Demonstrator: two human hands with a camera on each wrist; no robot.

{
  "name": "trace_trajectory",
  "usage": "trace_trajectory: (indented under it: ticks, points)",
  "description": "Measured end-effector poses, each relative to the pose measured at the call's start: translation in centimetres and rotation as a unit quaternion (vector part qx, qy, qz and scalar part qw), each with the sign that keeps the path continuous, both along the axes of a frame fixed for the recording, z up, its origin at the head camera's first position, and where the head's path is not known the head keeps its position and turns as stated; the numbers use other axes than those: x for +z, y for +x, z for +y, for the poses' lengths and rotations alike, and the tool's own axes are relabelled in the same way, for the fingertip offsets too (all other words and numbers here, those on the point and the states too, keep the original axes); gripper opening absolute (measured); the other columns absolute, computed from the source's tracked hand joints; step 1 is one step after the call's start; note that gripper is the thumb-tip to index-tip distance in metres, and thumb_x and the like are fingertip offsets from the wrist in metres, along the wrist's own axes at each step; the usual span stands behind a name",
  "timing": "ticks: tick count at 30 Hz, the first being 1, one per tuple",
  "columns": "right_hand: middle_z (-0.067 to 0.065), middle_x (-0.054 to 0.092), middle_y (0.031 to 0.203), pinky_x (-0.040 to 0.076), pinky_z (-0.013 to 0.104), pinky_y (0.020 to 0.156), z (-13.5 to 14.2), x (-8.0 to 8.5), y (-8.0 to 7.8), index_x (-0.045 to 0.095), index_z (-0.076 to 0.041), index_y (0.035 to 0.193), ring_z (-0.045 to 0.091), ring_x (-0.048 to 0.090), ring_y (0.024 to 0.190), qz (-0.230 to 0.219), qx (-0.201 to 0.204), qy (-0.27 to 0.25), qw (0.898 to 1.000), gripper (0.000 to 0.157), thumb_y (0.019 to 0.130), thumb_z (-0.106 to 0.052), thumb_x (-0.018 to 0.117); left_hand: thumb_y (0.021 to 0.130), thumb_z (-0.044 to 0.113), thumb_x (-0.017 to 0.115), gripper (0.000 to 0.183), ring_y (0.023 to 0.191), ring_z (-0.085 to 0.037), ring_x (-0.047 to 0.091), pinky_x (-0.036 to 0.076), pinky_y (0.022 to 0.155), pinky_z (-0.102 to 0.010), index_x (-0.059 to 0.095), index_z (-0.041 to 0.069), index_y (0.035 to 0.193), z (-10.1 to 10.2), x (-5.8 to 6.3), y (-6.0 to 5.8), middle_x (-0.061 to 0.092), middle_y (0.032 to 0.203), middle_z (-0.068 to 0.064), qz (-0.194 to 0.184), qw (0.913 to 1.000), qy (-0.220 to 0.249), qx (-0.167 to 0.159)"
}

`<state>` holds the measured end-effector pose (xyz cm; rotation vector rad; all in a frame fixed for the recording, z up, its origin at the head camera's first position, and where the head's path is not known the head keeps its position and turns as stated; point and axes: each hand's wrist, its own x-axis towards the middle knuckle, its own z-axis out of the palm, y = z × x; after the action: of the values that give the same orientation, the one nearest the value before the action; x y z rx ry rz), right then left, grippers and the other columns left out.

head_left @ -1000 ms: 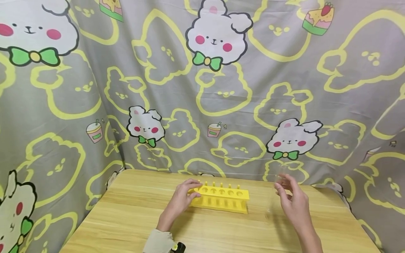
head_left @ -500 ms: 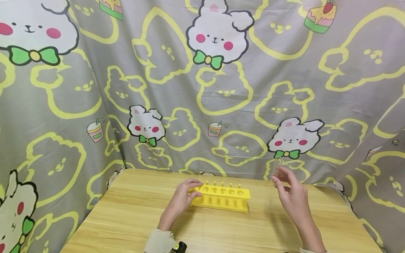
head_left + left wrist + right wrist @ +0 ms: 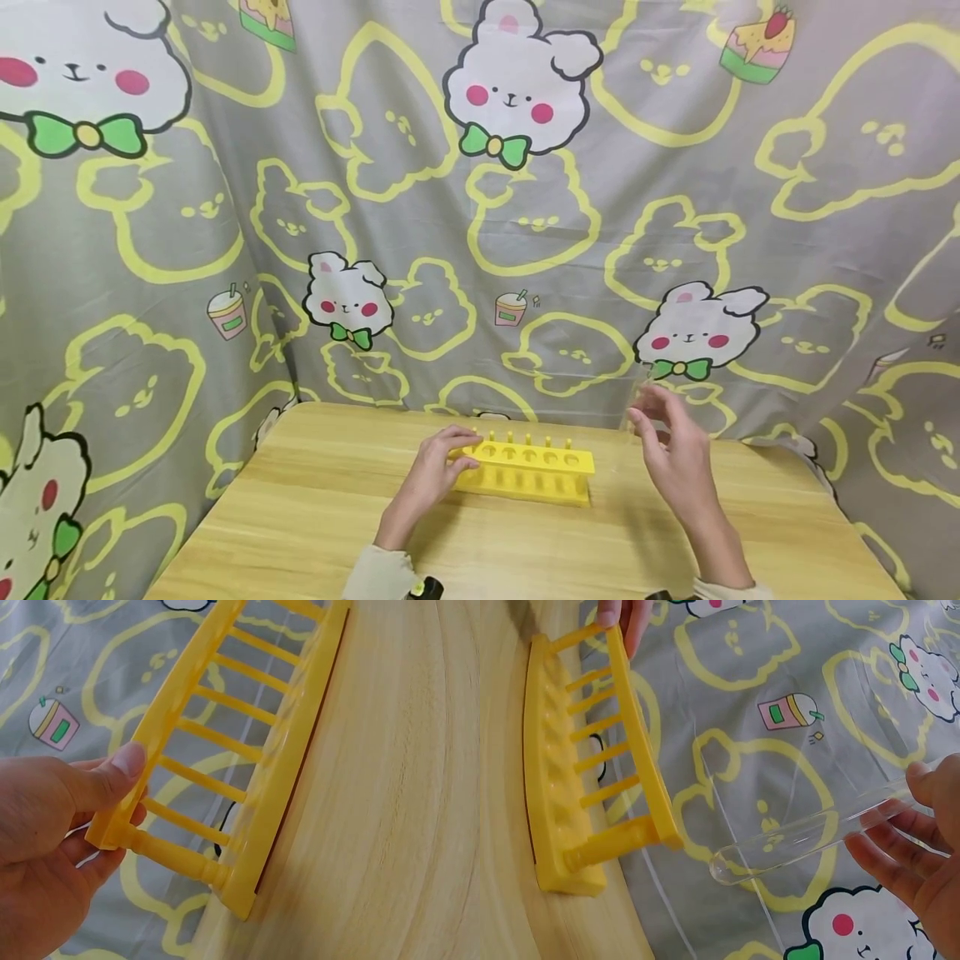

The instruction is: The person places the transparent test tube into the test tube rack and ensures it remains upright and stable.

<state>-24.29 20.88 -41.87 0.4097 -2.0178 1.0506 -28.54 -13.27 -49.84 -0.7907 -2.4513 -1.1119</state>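
Note:
A yellow test tube rack [image 3: 534, 467] stands upright on the table, with a row of round holes along its top plate and pegs behind. My left hand [image 3: 429, 471] grips the rack's left end, thumb on the top plate [image 3: 161, 720] and fingers beneath it in the left wrist view. To the right of the rack, my right hand [image 3: 681, 458] holds a clear test tube [image 3: 780, 849] between thumb and fingers near its upper part. The tube's rounded closed end points down, apart from the rack. No tubes show in the rack's holes.
The wood-grain table [image 3: 315, 500] ends just behind the rack, where a grey curtain [image 3: 427, 217] with rabbit prints hangs. More curtain closes off the left side. A dark band [image 3: 427, 588] shows at the left sleeve.
My right hand has moved left and slightly up with the test tube, closer to the rack. My left hand stays on the rack's end, and the rack keeps its place.

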Motion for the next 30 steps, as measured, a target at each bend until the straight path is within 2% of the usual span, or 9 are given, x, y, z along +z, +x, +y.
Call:
trace_trajectory:
  ticks: [7, 14, 22, 30]
  points:
    - [0.005, 0.07, 0.097, 0.057, 0.011, 0.069, -1.3, 0.0, -0.5, 0.061, 0.001, 0.127, 0.001, 0.067, 0.09, -0.021, 0.013, -0.011, 1.0, 0.036, 0.093, 0.007, 0.07, 0.084, 0.002, 0.08, 0.035, 0.112, -0.034, 0.067, 0.056, 0.096, -0.048, 0.074, -0.004, 0.117, -0.3, -0.3, -0.1, 0.07, 0.119, -0.016, 0.014, 0.9999, 0.004, 0.0]
    - [0.005, 0.068, 0.096, 0.06, 0.018, 0.065, -2.2, 0.0, -1.0, 0.06, 0.002, 0.127, 0.002, 0.066, 0.092, -0.031, 0.025, -0.012, 0.999, 0.035, 0.094, 0.008, 0.07, 0.086, 0.003, 0.079, 0.034, 0.113, -0.034, 0.066, 0.056, 0.097, -0.047, 0.073, -0.005, 0.118, -0.3, 0.0, -0.1, 0.069, 0.12, -0.015, 0.004, 1.0, 0.002, -0.004]
    - [0.007, 0.068, 0.097, 0.059, 0.016, 0.065, -2.6, -0.4, -1.2, 0.06, 0.0, 0.127, 0.011, 0.067, 0.088, -0.044, 0.024, -0.014, 0.999, 0.034, 0.095, 0.004, 0.069, 0.087, 0.007, 0.078, 0.034, 0.113, -0.033, 0.066, 0.056, 0.098, -0.046, 0.073, -0.004, 0.119, -0.2, 0.0, -0.1, 0.069, 0.121, -0.015, 0.004, 1.0, -0.001, -0.003]
    - [0.008, 0.068, 0.096, 0.058, 0.014, 0.066, -3.1, -0.8, -1.1, 0.061, -0.001, 0.126, 0.011, 0.066, 0.084, -0.039, 0.021, -0.011, 0.999, 0.031, 0.096, 0.003, 0.069, 0.086, 0.005, 0.08, 0.035, 0.111, -0.033, 0.067, 0.057, 0.095, -0.045, 0.073, -0.003, 0.119, -0.3, -0.3, -0.1, 0.07, 0.119, -0.014, 0.025, 0.9997, -0.004, -0.006]
